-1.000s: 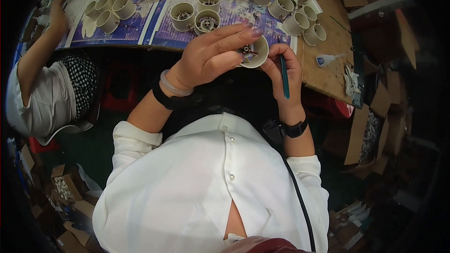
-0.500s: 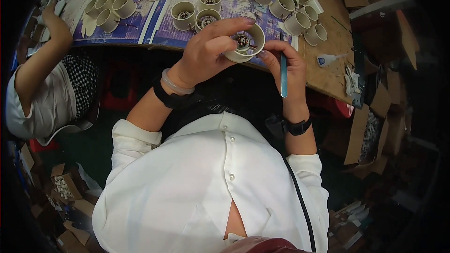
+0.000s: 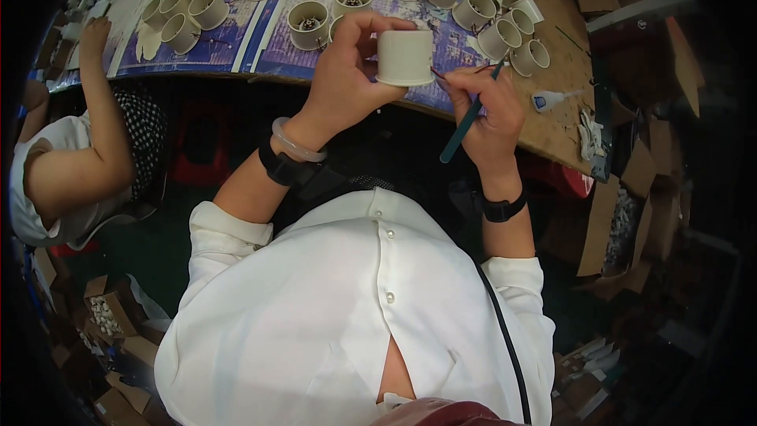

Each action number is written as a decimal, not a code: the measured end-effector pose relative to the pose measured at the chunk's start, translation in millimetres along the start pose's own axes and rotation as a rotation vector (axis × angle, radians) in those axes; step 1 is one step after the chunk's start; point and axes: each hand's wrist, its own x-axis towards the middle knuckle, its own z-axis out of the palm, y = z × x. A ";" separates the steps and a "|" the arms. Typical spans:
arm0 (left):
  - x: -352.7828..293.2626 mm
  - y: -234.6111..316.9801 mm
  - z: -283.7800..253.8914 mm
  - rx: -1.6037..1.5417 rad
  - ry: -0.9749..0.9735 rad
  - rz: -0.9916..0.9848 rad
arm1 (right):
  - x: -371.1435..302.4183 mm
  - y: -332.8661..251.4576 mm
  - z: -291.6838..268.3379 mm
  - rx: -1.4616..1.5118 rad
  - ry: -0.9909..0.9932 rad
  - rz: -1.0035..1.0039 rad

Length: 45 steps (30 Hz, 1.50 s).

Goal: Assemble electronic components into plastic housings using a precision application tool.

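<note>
My left hand is closed round a cream cup-shaped motor housing, raised above the table's front edge. Its plain outer wall faces me and its flanged rim points down, so the inside is hidden. A thin dark-red wire comes out at the housing's right side. There the fingertips of my right hand are pinched, seemingly on the wire's end. That hand also grips blue-green tweezers, slanting from upper right to lower left across the fingers.
Several similar housings with parts and wires inside stand on the purple-patterned table, grouped left, middle and right. A small white bottle lies at the right. A co-worker's arm reaches the table at far left. Cardboard boxes flank both sides.
My left hand has turned the housing so its wall faces me instead of its open mouth. The tweezers have swung aslant in my right hand. The co-worker's arm has shifted.
</note>
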 end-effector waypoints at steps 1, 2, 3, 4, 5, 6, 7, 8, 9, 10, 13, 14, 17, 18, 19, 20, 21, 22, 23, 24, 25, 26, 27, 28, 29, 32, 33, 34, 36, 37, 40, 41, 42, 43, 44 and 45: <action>1.2 -1.5 -0.4 -0.041 -0.033 -0.088 | 1.2 1.5 -0.8 0.000 0.022 -0.013; 2.6 -3.4 -0.8 -0.082 -0.066 -0.175 | 1.8 2.7 -2.0 -0.001 0.044 -0.027; 3.9 -5.1 -1.1 -0.123 -0.099 -0.263 | 1.3 3.8 -3.6 0.000 0.045 -0.029; 5.4 -6.8 -1.9 -0.121 -0.097 -0.258 | 1.2 4.7 -5.1 0.005 0.117 -0.031; 6.7 -9.2 -2.3 -0.189 -0.088 -0.322 | 0.4 6.1 -6.8 0.010 0.188 -0.033; 6.7 -11.6 -2.2 -0.260 -0.077 -0.386 | -1.4 7.9 -8.8 0.016 0.257 -0.034; 7.0 -11.9 -2.1 -0.330 -0.066 -0.449 | -4.4 11.5 -12.0 0.018 0.256 -0.039; 7.7 -10.1 -2.2 -0.330 -0.062 -0.446 | -8.7 16.9 -16.3 0.169 0.328 0.063; 9.1 -6.4 -1.1 -0.414 -0.071 -0.513 | -9.5 17.8 -20.5 0.318 0.402 0.168; 10.5 -2.5 0.1 -0.499 -0.080 -0.581 | -8.7 17.1 -22.7 0.467 0.475 0.274; 11.1 2.3 5.7 -0.627 -0.093 -0.655 | -3.9 16.0 -10.3 0.436 0.266 0.374; 10.6 3.5 7.8 -0.670 -0.097 -0.665 | 0.5 12.1 -5.9 0.418 0.163 0.426; 8.6 2.3 10.7 -0.684 -0.107 -0.668 | 12.0 3.0 2.5 0.340 0.057 0.345; 7.5 0.9 11.0 -0.655 -0.112 -0.659 | 13.9 2.8 4.8 0.303 0.003 0.302; 7.3 0.3 11.1 -0.626 -0.119 -0.650 | 14.4 6.0 8.0 0.304 0.003 0.302; 7.4 0.2 11.6 -0.625 -0.117 -0.650 | 13.6 11.4 12.8 0.301 0.032 0.249; 7.6 0.1 12.6 -0.611 -0.128 -0.669 | 13.5 15.1 17.2 0.297 0.061 0.196; 7.8 0.2 13.5 -0.597 -0.139 -0.689 | 12.8 17.1 19.7 0.293 0.090 0.144; 7.6 0.5 13.6 -0.584 -0.151 -0.708 | 12.3 16.1 20.0 0.294 0.090 0.144; 7.0 0.7 13.2 -0.584 -0.148 -0.708 | 12.7 13.8 19.5 0.320 0.071 0.212; 6.4 1.3 12.9 -0.645 -0.170 -0.707 | 13.4 11.4 18.7 0.345 0.052 0.281; 5.9 1.9 12.5 -0.706 -0.192 -0.706 | 14.2 10.1 18.1 0.368 0.033 0.350; 5.5 1.9 12.0 -0.768 -0.215 -0.704 | 15.1 9.8 17.6 0.368 0.033 0.351; 4.9 1.0 10.8 -0.769 -0.215 -0.705 | 16.0 9.8 16.9 0.359 0.023 0.368; 4.5 -0.1 9.0 -0.844 -0.224 -0.705 | 17.0 9.9 16.0 0.349 0.014 0.383; 4.4 -1.9 6.8 -0.995 -0.238 -0.703 | 16.7 12.7 14.9 0.349 -0.004 0.390; 5.0 -1.9 8.0 -0.934 -0.238 -0.706 | 16.1 14.0 14.9 0.359 -0.012 0.381; 5.8 -1.9 9.5 -0.874 -0.237 -0.709 | 16.0 14.7 15.2 0.370 -0.020 0.371; 6.5 -1.0 11.9 -0.813 -0.234 -0.712 | 15.9 14.0 15.9 0.381 -0.029 0.371; 6.0 0.6 13.4 -0.766 -0.213 -0.722 | 15.7 13.4 16.1 0.392 -0.035 0.371; 4.5 2.4 15.8 -0.672 -0.171 -0.742 | 14.4 13.0 17.1 0.407 -0.043 0.375; 3.9 1.7 16.0 -0.655 -0.170 -0.732 | 13.7 13.1 17.4 0.411 -0.044 0.378; 3.1 0.9 16.1 -0.639 -0.168 -0.723 | 13.2 12.9 17.7 0.414 -0.045 0.381; 2.3 0.0 16.2 -0.623 -0.168 -0.713 | 13.2 12.1 17.6 0.415 -0.045 0.381; 1.7 -1.0 16.3 -0.623 -0.166 -0.713 | 13.9 11.0 17.2 0.433 -0.039 0.400; 1.0 -2.3 16.4 -0.587 -0.163 -0.701 | 14.7 9.9 16.8 0.451 -0.033 0.418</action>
